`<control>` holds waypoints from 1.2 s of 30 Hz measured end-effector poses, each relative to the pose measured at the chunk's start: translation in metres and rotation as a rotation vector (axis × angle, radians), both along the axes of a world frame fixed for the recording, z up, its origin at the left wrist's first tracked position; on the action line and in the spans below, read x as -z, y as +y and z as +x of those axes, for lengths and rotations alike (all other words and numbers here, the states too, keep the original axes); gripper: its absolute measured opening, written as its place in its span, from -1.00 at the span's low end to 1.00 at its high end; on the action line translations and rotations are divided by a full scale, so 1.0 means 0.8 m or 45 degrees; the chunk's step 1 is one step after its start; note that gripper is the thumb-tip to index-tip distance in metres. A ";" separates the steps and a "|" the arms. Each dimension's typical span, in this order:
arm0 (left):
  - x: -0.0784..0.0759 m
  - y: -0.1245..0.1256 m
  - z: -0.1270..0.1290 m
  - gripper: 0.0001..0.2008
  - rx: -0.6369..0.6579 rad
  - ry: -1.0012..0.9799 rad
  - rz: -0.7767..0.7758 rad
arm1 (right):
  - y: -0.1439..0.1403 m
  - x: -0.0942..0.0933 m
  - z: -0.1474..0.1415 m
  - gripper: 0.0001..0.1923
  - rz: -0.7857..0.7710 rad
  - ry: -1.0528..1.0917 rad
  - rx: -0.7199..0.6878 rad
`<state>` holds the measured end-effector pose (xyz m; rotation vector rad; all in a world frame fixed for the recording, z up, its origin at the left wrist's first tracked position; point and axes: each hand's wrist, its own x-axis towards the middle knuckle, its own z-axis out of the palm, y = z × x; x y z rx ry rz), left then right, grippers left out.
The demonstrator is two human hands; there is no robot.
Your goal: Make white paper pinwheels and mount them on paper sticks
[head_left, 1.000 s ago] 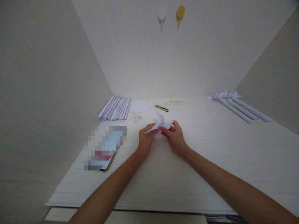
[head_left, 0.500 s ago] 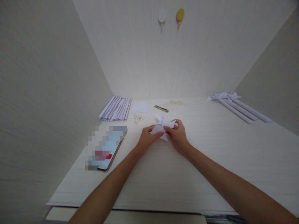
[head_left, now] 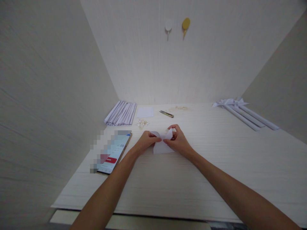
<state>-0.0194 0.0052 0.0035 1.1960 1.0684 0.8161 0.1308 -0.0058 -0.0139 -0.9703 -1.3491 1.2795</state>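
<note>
Between both hands, just above the middle of the table, is a white paper pinwheel [head_left: 163, 148] with its corners curled inward. My left hand [head_left: 146, 143] pinches its left side, thumb pressed near the centre. On the opposite side, my right hand [head_left: 179, 142] grips a raised corner, and its thumb also reaches the centre. The two thumb tips almost meet there. A flat flap of the paper points toward me. The fingers behind the paper are partly hidden.
Rolled paper tubes [head_left: 121, 113] lie back left, beside square paper [head_left: 145, 112]. Thread snips [head_left: 166, 114] and a pile of small bits [head_left: 143, 123] are beyond my hands. A phone [head_left: 117, 151] lies left. Pinwheels [head_left: 230, 102] on paper sticks [head_left: 247, 117] rest back right.
The pinwheel has turned, with a broad flap now toward me and its curled corners drawn to the centre. Both hands have shifted their hold; the left is slightly farther left.
</note>
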 end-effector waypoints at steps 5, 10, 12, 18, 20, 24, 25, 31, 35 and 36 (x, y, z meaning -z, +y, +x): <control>0.005 0.003 -0.002 -0.91 0.011 0.103 0.081 | -0.001 -0.001 -0.002 -0.56 -0.007 -0.038 0.011; 0.006 0.003 -0.001 -0.91 -0.021 0.212 0.145 | -0.002 -0.004 -0.001 -0.57 -0.010 -0.049 0.038; 0.007 0.003 0.000 -0.91 -0.027 0.244 0.163 | -0.002 -0.004 -0.001 -0.56 -0.009 -0.054 0.046; 0.009 0.004 0.002 -0.90 -0.033 0.285 0.192 | -0.001 -0.004 -0.002 -0.56 -0.018 -0.049 0.060; 0.008 0.004 0.002 -0.90 -0.047 0.306 0.195 | -0.002 -0.005 -0.002 -0.56 -0.021 -0.044 0.062; 0.005 0.002 0.003 -0.88 -0.061 0.352 0.198 | -0.002 -0.006 -0.002 -0.56 -0.027 -0.034 0.072; 0.004 0.001 0.003 -0.88 -0.064 0.359 0.200 | -0.002 -0.006 -0.001 -0.55 -0.026 -0.030 0.070; 0.003 -0.001 0.006 -0.88 -0.115 0.316 0.170 | -0.002 -0.005 -0.001 -0.55 -0.035 -0.012 0.055; 0.008 0.001 0.006 -0.86 -0.241 0.172 0.138 | 0.000 -0.005 -0.002 -0.57 0.016 0.060 0.129; 0.009 0.002 0.006 -0.86 -0.289 0.131 0.116 | 0.001 -0.005 -0.002 -0.59 0.043 0.082 0.171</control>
